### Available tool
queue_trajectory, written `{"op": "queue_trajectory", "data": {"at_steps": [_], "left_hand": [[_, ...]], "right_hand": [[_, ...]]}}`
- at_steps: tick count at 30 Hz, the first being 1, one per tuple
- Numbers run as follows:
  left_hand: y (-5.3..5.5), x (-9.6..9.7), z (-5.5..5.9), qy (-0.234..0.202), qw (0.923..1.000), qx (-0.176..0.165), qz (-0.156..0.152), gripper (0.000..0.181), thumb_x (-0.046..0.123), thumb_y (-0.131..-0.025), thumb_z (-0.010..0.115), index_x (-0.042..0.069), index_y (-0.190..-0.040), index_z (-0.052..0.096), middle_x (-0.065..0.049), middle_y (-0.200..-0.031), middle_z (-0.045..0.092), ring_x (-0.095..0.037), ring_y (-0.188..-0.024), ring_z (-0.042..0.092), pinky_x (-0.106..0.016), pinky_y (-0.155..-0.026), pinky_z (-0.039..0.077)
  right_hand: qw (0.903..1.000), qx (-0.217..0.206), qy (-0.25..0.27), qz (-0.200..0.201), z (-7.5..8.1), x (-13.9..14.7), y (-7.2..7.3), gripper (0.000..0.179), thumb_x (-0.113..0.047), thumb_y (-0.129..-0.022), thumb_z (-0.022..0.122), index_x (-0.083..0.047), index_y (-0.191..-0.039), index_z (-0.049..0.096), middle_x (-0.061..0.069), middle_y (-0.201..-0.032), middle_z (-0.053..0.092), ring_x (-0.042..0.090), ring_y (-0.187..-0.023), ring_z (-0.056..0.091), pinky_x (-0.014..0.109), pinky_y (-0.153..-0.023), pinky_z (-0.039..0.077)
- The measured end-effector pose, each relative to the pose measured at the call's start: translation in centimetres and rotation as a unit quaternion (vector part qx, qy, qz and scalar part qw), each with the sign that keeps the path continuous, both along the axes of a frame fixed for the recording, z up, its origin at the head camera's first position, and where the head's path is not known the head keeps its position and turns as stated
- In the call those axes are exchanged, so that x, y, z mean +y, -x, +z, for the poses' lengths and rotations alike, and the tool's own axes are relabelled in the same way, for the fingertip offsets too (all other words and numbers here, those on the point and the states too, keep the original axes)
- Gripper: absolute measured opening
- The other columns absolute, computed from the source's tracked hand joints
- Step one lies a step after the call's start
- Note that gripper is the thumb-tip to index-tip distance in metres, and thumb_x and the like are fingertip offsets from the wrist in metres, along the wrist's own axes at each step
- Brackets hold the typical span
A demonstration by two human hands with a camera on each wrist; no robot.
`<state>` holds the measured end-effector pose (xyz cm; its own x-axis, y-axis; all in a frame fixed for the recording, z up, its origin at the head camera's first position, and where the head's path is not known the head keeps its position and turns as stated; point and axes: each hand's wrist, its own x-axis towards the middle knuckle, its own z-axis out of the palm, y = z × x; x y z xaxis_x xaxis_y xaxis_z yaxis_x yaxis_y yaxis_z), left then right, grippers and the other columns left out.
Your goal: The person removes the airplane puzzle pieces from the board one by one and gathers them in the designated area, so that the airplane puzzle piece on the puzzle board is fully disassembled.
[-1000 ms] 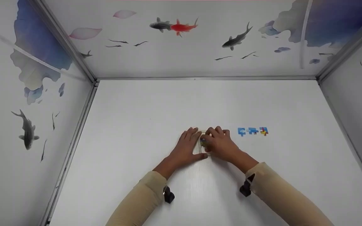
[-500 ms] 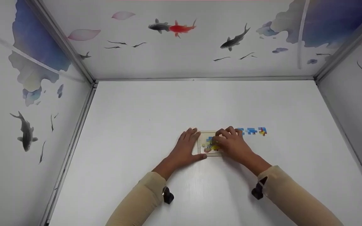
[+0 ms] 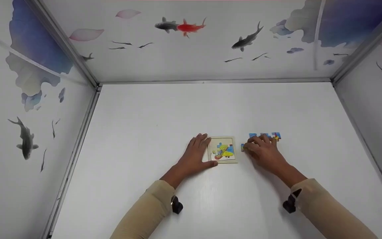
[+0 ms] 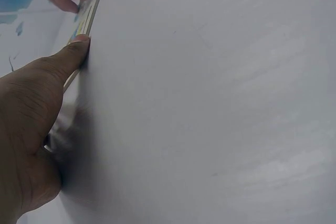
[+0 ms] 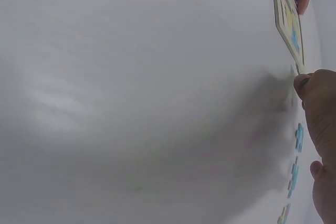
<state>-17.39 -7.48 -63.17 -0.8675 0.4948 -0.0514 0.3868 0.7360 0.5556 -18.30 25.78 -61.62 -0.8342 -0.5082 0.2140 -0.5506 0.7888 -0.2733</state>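
Note:
A wooden jigsaw tray [image 3: 225, 162] lies flat on the table, with yellow, blue and red picture pieces [image 3: 227, 152] in its lower right part and pale backing showing elsewhere. My left hand [image 3: 196, 151] rests along the tray's left side, fingers straight at the upper left corner. Its thumb [image 4: 76, 48] presses against the near edge. Just right of the tray, my right hand [image 3: 264, 152] pinches a small blue and yellow puzzle piece [image 3: 242, 147] close over the table; the fingers hide most of it.
Behind the right hand, loose blue puzzle pieces lie in a row, the end one a blue, red and yellow piece [image 3: 276, 136]. The white table [image 3: 164, 106] is bounded by left, back and right walls painted with fish [image 3: 27, 141].
My right hand has moved right, off the tray, to beside the loose pieces, carrying a puzzle piece. More of the tray's picture shows. The left hand stays at the tray's left side.

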Motion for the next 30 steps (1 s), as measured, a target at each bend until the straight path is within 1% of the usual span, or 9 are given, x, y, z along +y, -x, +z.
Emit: {"op": "queue_trajectory", "data": {"at_steps": [4, 8, 14, 18, 22, 27, 30], "left_hand": [[0.0, -0.2, -0.1, -0.002, 1.0000, 0.000, 0.005, 0.103, 0.066, -0.100, 0.071, 0.009, -0.175, 0.028, -0.010, -0.182, 0.023, -0.031, -0.170, 0.012, -0.049, -0.137, 0.012], [-0.1, -0.4, -0.1, 0.000, 0.9999, -0.003, 0.012, 0.103, 0.067, -0.100, 0.070, 0.011, -0.175, 0.028, -0.009, -0.182, 0.022, -0.031, -0.170, 0.012, -0.050, -0.137, 0.013], [-0.1, -0.3, -0.1, -0.003, 1.0000, -0.003, 0.006, 0.102, 0.065, -0.100, 0.071, 0.010, -0.175, 0.028, -0.010, -0.182, 0.022, -0.032, -0.170, 0.012, -0.050, -0.137, 0.012], [0.0, -0.3, -0.2, -0.003, 1.0000, -0.003, 0.003, 0.102, 0.065, -0.100, 0.071, 0.010, -0.175, 0.028, -0.011, -0.182, 0.023, -0.032, -0.170, 0.012, -0.051, -0.137, 0.013], [0.1, -0.2, -0.3, -0.003, 1.0000, -0.002, -0.001, 0.102, 0.065, -0.100, 0.071, 0.009, -0.174, 0.029, -0.012, -0.181, 0.023, -0.034, -0.170, 0.013, -0.051, -0.137, 0.013], [0.1, 0.0, -0.2, -0.001, 1.0000, -0.003, -0.004, 0.102, 0.066, -0.101, 0.070, 0.008, -0.174, 0.028, -0.012, -0.182, 0.023, -0.033, -0.170, 0.012, -0.051, -0.137, 0.011], [0.1, 0.0, 0.0, 0.000, 1.0000, -0.004, -0.006, 0.102, 0.065, -0.101, 0.070, 0.008, -0.174, 0.028, -0.012, -0.182, 0.022, -0.032, -0.170, 0.012, -0.051, -0.137, 0.011]], "right_hand": [[1.0000, -0.004, 0.002, -0.008, 0.0, 1.1, 0.0, 0.025, -0.004, -0.096, 0.085, -0.016, -0.118, 0.082, 0.006, -0.122, 0.071, 0.035, -0.116, 0.059, 0.068, -0.096, 0.042], [0.9999, -0.007, 0.008, -0.012, -0.1, 2.0, -0.1, 0.025, -0.003, -0.095, 0.085, -0.015, -0.118, 0.083, 0.007, -0.121, 0.072, 0.035, -0.115, 0.059, 0.068, -0.098, 0.040], [0.9997, -0.008, 0.014, -0.016, -0.2, 2.9, -0.3, 0.025, -0.003, -0.096, 0.085, -0.014, -0.118, 0.084, 0.007, -0.121, 0.073, 0.036, -0.117, 0.060, 0.072, -0.104, 0.038], [0.9998, -0.005, 0.015, -0.014, -0.3, 3.2, -0.4, 0.025, -0.002, -0.096, 0.084, -0.014, -0.119, 0.084, 0.007, -0.121, 0.074, 0.036, -0.116, 0.060, 0.072, -0.102, 0.039], [0.9998, 0.006, 0.018, -0.010, -0.4, 3.4, -0.4, 0.025, -0.002, -0.096, 0.085, -0.014, -0.118, 0.084, 0.007, -0.120, 0.075, 0.036, -0.114, 0.061, 0.071, -0.100, 0.040], [0.9991, 0.036, 0.022, 0.003, -0.6, 3.6, -0.4, 0.025, 0.001, -0.092, 0.086, -0.012, -0.114, 0.084, 0.009, -0.117, 0.075, 0.037, -0.113, 0.062, 0.073, -0.097, 0.042], [0.9988, 0.043, 0.022, 0.005, -0.6, 3.6, -0.4, 0.026, 0.002, -0.092, 0.086, -0.012, -0.113, 0.084, 0.009, -0.117, 0.075, 0.037, -0.112, 0.061, 0.073, -0.096, 0.042]]}}
